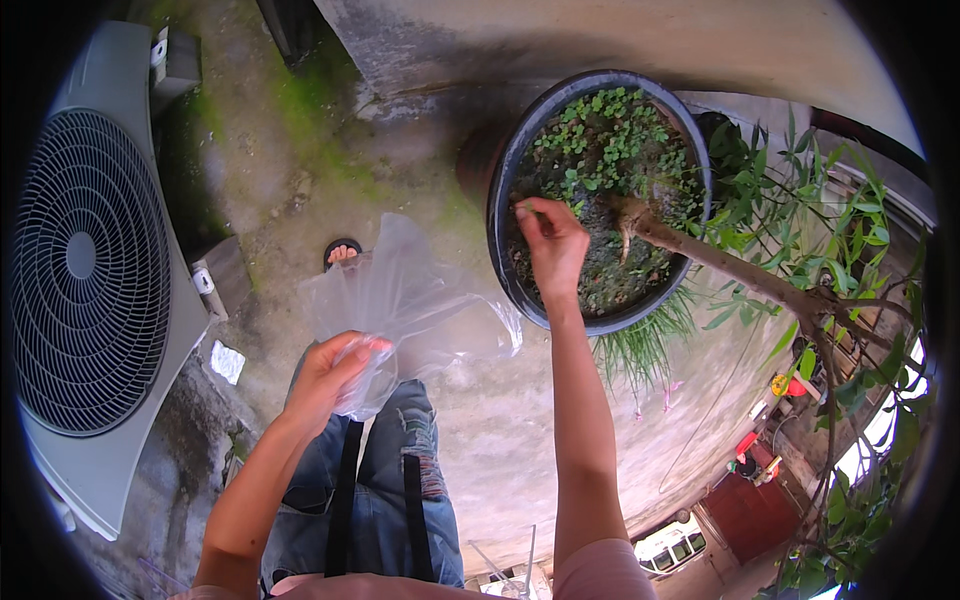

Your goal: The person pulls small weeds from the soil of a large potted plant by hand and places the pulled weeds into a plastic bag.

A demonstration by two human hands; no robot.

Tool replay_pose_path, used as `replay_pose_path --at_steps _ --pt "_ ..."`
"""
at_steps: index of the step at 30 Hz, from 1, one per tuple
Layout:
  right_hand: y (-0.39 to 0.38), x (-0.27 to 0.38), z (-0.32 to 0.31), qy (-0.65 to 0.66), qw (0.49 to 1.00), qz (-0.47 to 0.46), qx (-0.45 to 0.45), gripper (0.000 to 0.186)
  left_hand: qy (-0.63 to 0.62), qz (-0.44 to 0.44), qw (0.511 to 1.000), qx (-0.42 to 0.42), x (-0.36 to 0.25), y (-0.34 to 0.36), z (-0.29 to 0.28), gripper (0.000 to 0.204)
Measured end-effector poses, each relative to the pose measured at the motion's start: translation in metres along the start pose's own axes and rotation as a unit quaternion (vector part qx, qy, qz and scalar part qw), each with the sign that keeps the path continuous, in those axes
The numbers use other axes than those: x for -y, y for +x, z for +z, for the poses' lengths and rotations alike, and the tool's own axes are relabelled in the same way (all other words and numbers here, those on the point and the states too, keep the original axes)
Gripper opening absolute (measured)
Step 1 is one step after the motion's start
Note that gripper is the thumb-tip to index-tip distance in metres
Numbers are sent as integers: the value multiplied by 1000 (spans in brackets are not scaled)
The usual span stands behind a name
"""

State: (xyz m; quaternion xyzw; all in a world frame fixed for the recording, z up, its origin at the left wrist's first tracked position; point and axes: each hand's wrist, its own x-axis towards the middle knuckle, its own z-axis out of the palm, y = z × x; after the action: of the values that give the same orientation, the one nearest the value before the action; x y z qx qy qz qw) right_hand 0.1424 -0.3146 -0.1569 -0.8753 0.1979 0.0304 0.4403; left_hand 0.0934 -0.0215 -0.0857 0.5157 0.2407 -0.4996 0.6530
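Note:
My left hand (338, 372) is closed on the gathered part of a clear plastic bag (400, 290), which spreads out loosely above my legs. My right hand (553, 240) reaches over the rim of a round dark plant pot (500, 240). Its thumb and fingers are pinched together low over the soil near the pot's left side; whatever they grip is too small to make out. Small green weeds (610, 135) grow thickly over the far part of the soil. A tree trunk (700, 248) rises from the pot and leans right, just beyond my right hand.
An air-conditioner unit (90, 260) with a round fan grille stands at the left. A concrete wall (600, 40) runs behind the pot. Leafy branches (790, 200) spread at the right, and a grassy plant (640, 350) hangs beside the pot. The concrete floor (290, 190) has green moss.

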Motion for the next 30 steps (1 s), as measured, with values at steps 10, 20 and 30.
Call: replay_pose_path --at_steps 10,20,30 --pt "-131 74 2 345 911 56 221 13 -237 3 971 -35 -13 -9 26 35" --pt "-130 33 71 -5 980 187 67 9 -193 25 979 -54 -15 -3 21 37" --pt "-156 46 63 -100 994 -20 -41 38 -151 13 984 -98 -21 0 5 36"
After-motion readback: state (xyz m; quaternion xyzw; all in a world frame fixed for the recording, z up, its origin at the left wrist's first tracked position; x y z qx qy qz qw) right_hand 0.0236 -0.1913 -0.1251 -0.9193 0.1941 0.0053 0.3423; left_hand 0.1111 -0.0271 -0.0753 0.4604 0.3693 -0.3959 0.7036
